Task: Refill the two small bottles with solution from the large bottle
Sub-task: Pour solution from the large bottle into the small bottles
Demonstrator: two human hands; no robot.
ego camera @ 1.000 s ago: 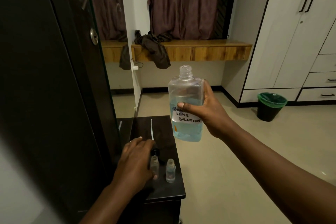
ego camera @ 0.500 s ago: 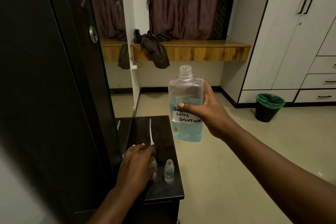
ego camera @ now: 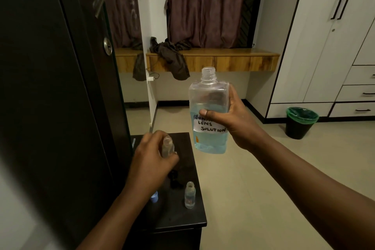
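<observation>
Spillage is the chief risk: both necks are narrow, both vessels are held in mid-air, and any tilt of the heavy one without the mouths aligned would, in my judgement, send liquid onto the dark wooden side table [ego camera: 194, 221] or the floor. Nearest, a second small clear uncapped bottle [ego camera: 190, 195] stands upright near the table's right edge, close enough for a passing wrist to topple it. Above it, the left hand [ego camera: 150, 160] pinches a small clear open-necked bottle [ego camera: 167, 147] between thumb and fingers, lifted off the table. Farther out, the right hand [ego camera: 233, 119] wraps the large square clear plastic bottle [ego camera: 210, 111], upright, uncapped, roughly half full of pale blue liquid, hand-labelled "lens solution".
</observation>
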